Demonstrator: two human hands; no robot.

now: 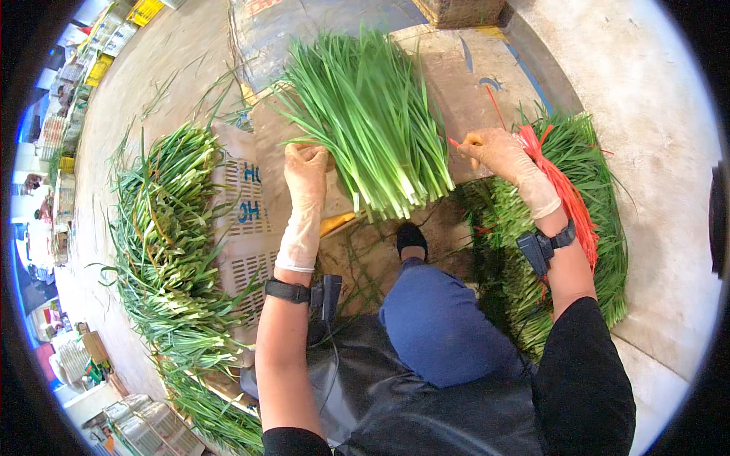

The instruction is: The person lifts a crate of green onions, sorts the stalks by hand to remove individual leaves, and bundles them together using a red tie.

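A loose bunch of green Chinese chives (376, 125) lies on a flattened cardboard surface (268, 134), its pale cut ends towards me. My left hand (305, 171), in a thin pale glove, is at the bunch's left edge with fingers curled. Whether anything is pinched in it is hidden. To the right of the bunch, my gloved right hand (496, 154) pinches a red plastic strip (453, 142) whose end points towards the leaves. A hank of red plastic strips (567, 194) hangs beside my right wrist.
Trimmed chives (547, 308) are stacked at my right. On the left, a heap of chives (171, 228) adjoins a white slotted plastic crate (242, 228). My knee (439, 325) and dark shoe (410, 235) are below the work surface. Crates (151, 427) stand at lower left.
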